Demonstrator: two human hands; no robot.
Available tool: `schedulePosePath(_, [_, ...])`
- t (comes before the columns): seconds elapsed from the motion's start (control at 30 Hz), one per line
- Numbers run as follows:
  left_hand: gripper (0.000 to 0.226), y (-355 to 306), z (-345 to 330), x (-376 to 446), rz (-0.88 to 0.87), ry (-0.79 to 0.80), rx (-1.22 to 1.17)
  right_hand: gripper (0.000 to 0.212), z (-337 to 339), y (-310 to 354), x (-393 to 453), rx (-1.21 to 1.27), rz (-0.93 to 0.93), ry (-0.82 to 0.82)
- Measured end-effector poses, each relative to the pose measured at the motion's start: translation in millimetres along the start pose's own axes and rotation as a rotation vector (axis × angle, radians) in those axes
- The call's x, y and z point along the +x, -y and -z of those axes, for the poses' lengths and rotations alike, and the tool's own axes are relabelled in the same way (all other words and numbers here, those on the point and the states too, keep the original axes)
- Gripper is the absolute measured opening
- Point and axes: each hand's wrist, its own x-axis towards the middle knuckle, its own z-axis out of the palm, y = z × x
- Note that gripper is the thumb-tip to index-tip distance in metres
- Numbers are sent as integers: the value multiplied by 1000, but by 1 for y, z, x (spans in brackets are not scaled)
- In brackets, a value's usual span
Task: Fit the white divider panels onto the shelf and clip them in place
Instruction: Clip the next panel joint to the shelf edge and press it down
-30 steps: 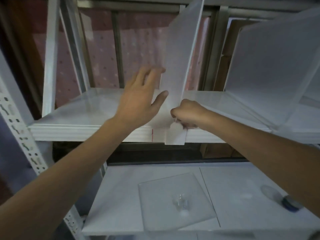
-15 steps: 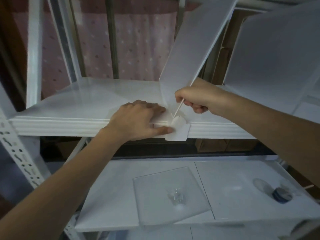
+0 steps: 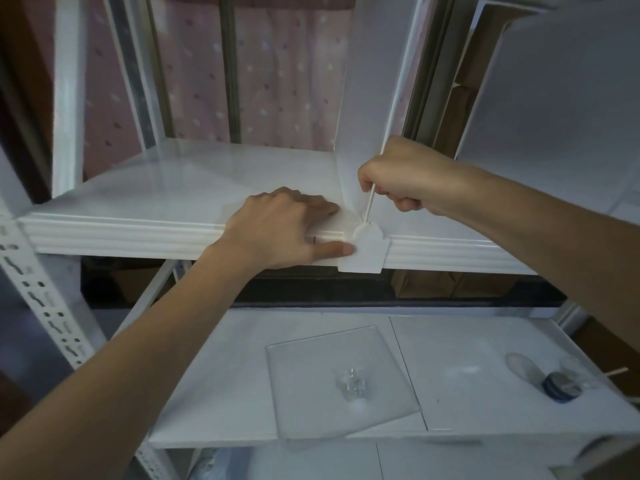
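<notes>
A white divider panel (image 3: 372, 81) stands on edge on the upper white shelf (image 3: 121, 233), leaning a little to the right. Its lower front corner ends in a white clip tab (image 3: 363, 252) that hangs over the shelf's front lip. My right hand (image 3: 398, 178) is closed around the panel's front edge just above the tab. My left hand (image 3: 284, 226) lies flat on the shelf to the left of the panel, its thumb pressed against the lip beside the tab. A second white divider panel (image 3: 554, 98) stands tilted at the upper right.
On the lower shelf (image 3: 225, 393) lies a clear square sheet (image 3: 332, 379) with a small clear clip (image 3: 351, 381) on it. A dark blue round object (image 3: 561, 389) and a thin wooden stick (image 3: 614, 371) sit at its right end. A slotted white upright (image 3: 45, 306) stands at the left.
My left hand came down from the panel's side onto the shelf beside the tab. My right hand rose from the tab to grip the panel's front edge. The panel tilted right, then straightened somewhat.
</notes>
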Motion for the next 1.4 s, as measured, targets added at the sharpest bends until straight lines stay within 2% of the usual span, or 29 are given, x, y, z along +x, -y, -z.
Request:
schedulePosePath(0.83, [94,-2,-2,0,-3,-3,-10,13,7,-6,-5,81,-6,-30])
schedulePosePath(0.9, [94,-2,-2,0,-6,1,-8,8,7,-6,-6,62,0,-19])
schedulePosePath(1.0, [94,-1,-3,1,4,9,-6,18,1,-8,-6,58,11,-3])
schedulePosePath(1.17, [98,-3,-6,3,23,37,1,19,-12,-11,-8,101,28,-18])
schedulePosePath(1.27, [101,-3,-6,4,37,50,2,29,-25,-17,-11,38,43,-20])
schedulePosePath(1.4, [98,-3,-3,3,43,45,14,33,-37,-27,-7,6,96,-98])
